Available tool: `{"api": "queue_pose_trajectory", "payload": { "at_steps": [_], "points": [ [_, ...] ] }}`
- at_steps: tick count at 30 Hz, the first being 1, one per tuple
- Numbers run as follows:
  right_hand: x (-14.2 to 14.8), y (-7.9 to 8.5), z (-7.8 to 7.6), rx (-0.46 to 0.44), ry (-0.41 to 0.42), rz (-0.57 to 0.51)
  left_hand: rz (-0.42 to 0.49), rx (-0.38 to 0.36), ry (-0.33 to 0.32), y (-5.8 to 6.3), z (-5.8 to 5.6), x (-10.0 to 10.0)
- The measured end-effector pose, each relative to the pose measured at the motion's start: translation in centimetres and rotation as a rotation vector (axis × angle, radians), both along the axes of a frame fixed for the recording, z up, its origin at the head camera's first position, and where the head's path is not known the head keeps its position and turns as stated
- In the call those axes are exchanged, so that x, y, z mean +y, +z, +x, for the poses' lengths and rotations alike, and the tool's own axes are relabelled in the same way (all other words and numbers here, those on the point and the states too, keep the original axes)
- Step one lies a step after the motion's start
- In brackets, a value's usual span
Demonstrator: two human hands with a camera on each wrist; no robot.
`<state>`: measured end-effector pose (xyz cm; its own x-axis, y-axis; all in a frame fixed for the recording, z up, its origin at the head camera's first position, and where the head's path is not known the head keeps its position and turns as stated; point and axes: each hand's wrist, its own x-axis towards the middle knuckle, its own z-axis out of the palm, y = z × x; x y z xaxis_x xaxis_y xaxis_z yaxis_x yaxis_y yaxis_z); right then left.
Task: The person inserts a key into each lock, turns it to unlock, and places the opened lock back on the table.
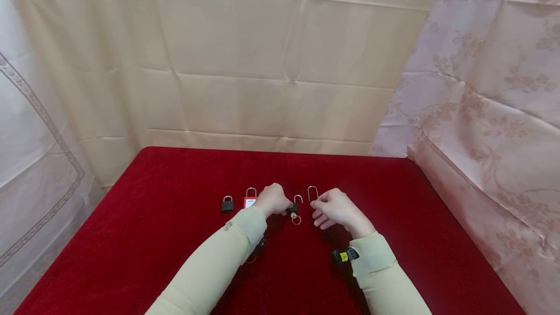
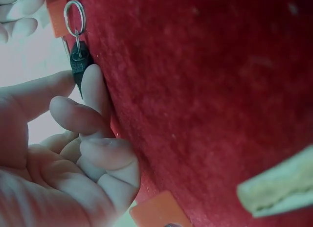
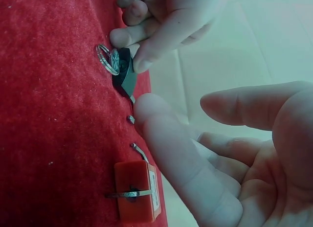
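Note:
My left hand (image 1: 274,199) pinches the body of a small black padlock (image 3: 126,75) between thumb and forefinger. Its shackle (image 1: 298,198) stands unlatched, and a key on a metal ring (image 1: 296,220) sits at its near end. Just right of it, my right hand (image 1: 334,208) has thumb and forefinger spread apart, holding nothing. The forefinger reaches close to the black padlock's shackle in the right wrist view. Beside that hand lies an orange padlock (image 3: 134,207) with a ring edge-on at its base; in the head view only its raised shackle (image 1: 312,192) shows.
Left of the left hand lie a red padlock (image 1: 250,202) with a white label, partly covered by the hand, and a closed black padlock (image 1: 227,206). All rest in a row on a red cloth-covered table (image 1: 175,179). Behind hangs a beige curtain (image 1: 262,52).

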<state>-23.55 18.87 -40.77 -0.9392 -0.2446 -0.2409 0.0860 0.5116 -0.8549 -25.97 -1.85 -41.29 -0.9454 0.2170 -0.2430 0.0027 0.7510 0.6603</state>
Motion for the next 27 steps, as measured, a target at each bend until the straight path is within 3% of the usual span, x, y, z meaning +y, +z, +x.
{"api": "queue_pose_trajectory", "payload": {
  "at_steps": [17,22,27],
  "points": [
    [0.1,0.1,0.0,0.013,-0.016,0.0,-0.077,0.026,-0.03,-0.1,-0.5,-0.1],
    [0.3,0.5,0.1,0.032,-0.012,-0.033,-0.091,0.079,-0.022,0.5,-0.9,-0.6],
    [0.6,0.8,0.0,0.071,-0.008,-0.062,-0.101,0.156,0.004,2.0,-0.7,-1.2]
  ]
}}
